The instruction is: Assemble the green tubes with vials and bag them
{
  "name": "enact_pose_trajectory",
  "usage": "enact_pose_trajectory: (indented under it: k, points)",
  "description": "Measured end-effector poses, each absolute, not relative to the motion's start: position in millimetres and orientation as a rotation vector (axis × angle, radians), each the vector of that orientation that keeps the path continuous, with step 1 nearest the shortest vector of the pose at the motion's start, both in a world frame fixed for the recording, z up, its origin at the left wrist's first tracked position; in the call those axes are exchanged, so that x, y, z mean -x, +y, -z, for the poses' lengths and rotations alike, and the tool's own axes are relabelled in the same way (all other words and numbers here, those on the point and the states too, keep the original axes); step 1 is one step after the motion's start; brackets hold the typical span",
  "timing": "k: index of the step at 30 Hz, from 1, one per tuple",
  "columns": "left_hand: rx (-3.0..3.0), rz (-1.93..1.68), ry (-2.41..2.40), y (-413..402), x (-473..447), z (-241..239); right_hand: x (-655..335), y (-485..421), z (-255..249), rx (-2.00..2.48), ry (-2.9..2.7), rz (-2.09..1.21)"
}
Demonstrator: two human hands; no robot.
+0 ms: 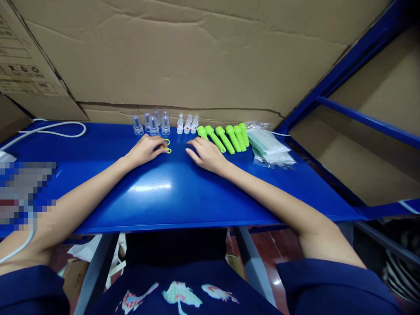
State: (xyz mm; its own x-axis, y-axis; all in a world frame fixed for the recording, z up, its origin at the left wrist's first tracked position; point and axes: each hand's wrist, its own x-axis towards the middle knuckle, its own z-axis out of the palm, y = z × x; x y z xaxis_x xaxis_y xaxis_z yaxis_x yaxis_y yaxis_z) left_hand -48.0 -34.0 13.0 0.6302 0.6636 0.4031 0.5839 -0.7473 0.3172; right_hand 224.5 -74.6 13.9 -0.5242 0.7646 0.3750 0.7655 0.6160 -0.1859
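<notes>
My left hand rests on the blue table, thumb and forefinger apart. Its fingertips touch or partly cover small yellow-green rings, one an upper ring and one a lower ring. Behind that hand stand several clear plastic domed caps. Across a short gap lies my right hand, palm down with its fingers stretched out and nothing visible in them. Just beyond its fingers is a row of bright green flashlight-shaped plastic tubes. Three white pieces with clear tips and red dots stand between the caps and the tubes.
Clear plastic bags with white and green contents lie right of the green tubes. A white cable loops at the left, near a blurred-out grey object. Cardboard walls the back; a blue metal frame borders the right.
</notes>
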Motion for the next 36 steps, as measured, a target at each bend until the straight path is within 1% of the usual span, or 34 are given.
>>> enact_pose_trajectory:
  k: [4,8,13,19,22,27,31,36]
  points:
    - [-2.454,-0.919,0.987,-49,36,-16,-193,-63,-7,1.076,-2.354,-0.536]
    - [-2.139,-1.003,0.973,-56,34,-16,-179,-53,-2,0.983,-2.113,-0.792]
    - [-1.888,-0.95,0.868,-52,39,-16,-188,-46,-1,1.01,-1.784,-1.143]
    - [-1.844,-0.954,0.859,-51,33,-11,-185,-48,4,1.023,-1.507,-1.29]
    - [-1.837,-0.973,0.912,-50,32,-7,-179,-52,4,1.002,-1.49,-1.297]
    - [-1.822,-1.115,1.059,-48,33,-5,-176,-56,1,0.996,-1.506,-1.302]
    - [-1.981,-1.199,1.185,-56,26,-9,-177,-54,0,0.969,-1.525,-1.477]
    - [-2.163,-1.165,1.183,-63,21,-12,-178,-54,-6,0.907,-1.374,-1.708]
